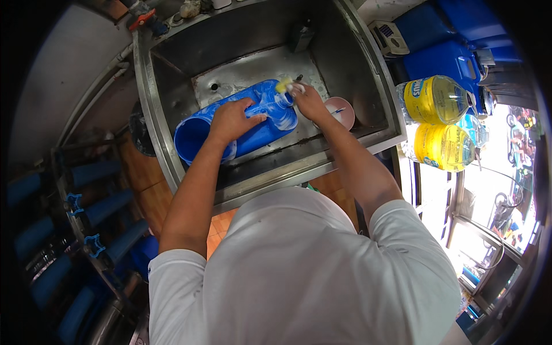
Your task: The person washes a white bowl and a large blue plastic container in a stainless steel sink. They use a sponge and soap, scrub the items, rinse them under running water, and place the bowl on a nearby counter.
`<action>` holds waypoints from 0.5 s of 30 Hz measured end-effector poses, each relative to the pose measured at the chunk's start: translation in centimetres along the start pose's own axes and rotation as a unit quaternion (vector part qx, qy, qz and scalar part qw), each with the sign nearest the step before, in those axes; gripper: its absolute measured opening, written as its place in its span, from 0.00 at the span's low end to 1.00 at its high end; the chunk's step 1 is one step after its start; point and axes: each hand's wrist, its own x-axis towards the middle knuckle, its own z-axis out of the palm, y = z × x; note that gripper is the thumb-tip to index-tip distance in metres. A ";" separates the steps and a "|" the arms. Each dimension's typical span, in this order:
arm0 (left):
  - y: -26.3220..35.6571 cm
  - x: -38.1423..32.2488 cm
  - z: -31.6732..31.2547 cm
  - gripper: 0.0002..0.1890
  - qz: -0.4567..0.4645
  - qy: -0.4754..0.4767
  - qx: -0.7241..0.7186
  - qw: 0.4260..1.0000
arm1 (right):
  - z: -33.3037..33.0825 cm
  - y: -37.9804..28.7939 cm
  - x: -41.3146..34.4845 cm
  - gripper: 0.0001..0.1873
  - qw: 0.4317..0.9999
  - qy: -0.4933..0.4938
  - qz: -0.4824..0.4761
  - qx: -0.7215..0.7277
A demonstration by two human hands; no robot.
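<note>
A large blue plastic water jug point(263, 129) lies on its side in a stainless steel sink point(241, 189), streaked with white foam around its neck and shoulder. Its round, hollow-looking end faces left, and the neck points right. My left hand point(235, 118) grips the jug's upper side near the middle, thumb spread from the fingers. At the neck, my right hand point(308, 101) holds a yellow sponge point(282, 85), slightly blurred and foamy. Just right of that hand, a pink bowl point(348, 110) holds something whitish and a thin blue-and-white item; my forearm hides part of it.
A dark bottle point(301, 38) stands in the sink's back corner. A red-handled valve point(142, 19) sits beyond the rim at upper left. Yellow-labelled clear bottles point(444, 146) and blue jerrycans point(440, 64) stand on the right. A metal rack point(82, 220) with blue bars is at left.
</note>
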 end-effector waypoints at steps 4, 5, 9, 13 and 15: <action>0.3 -0.3 -0.1 0.30 -0.011 -0.006 0.003 1.000 | -0.6 1.3 3.9 0.19 0.984 -0.073 -0.148 -0.068; 0.4 -0.4 -0.2 0.31 -0.016 -0.013 -0.003 1.000 | -1.0 1.0 3.9 0.19 0.974 -0.086 -0.192 -0.082; 0.7 0.1 -0.2 0.30 -0.054 0.019 -0.009 0.998 | -2.9 -1.5 2.1 0.22 0.996 -0.029 0.025 -0.080; 0.0 2.0 0.8 0.32 -0.115 0.114 -0.053 0.985 | 0.3 -2.6 -3.4 0.19 0.983 0.043 -0.076 -0.160; -0.7 2.6 1.6 0.35 -0.102 0.139 -0.090 0.981 | 3.6 -2.8 -5.3 0.14 0.938 0.009 -0.265 -0.221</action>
